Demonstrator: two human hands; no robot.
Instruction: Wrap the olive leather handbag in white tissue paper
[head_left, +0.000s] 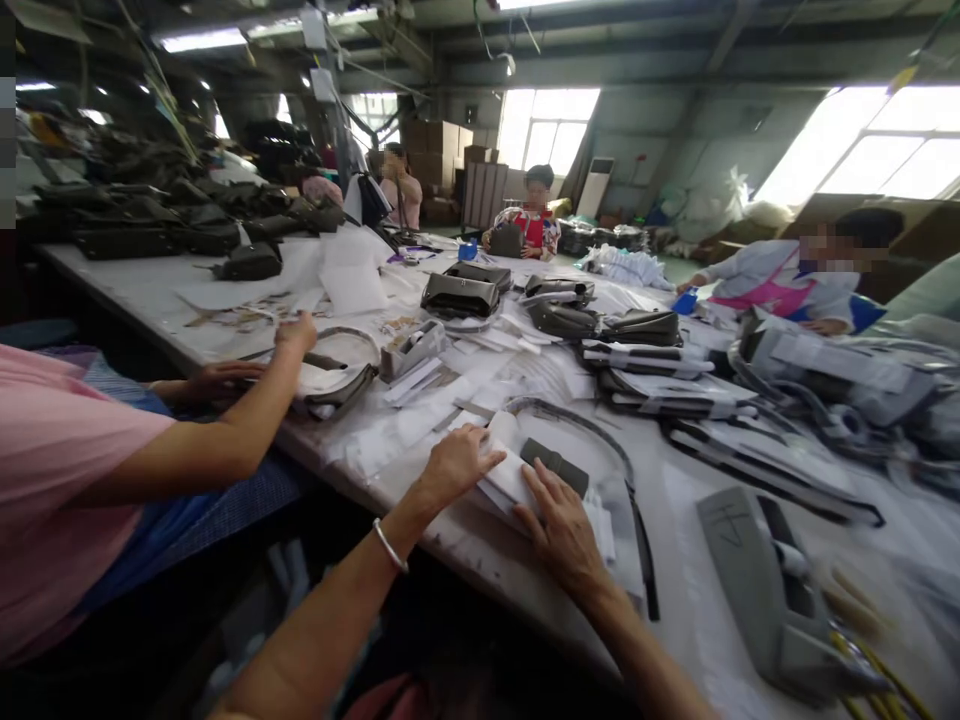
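My left hand point(452, 463) rests fingers-down on a bundle of white paper wrapping point(504, 478) at the near edge of the long white table point(675, 560), its fingers curled over the paper's top. My right hand point(559, 528) lies flat and spread on the same bundle, beside a small grey-green leather piece point(556, 465). A silver bangle point(390, 546) circles my left wrist. A dark curved bag strap point(600, 440) arcs just beyond the bundle.
A person in pink at my left reaches both hands point(294, 333) onto a grey bag point(341, 385). Grey handbags point(459, 294) and white paper cover the table. More people sit at the far end and right. Grey bag panels point(750, 580) lie at the right.
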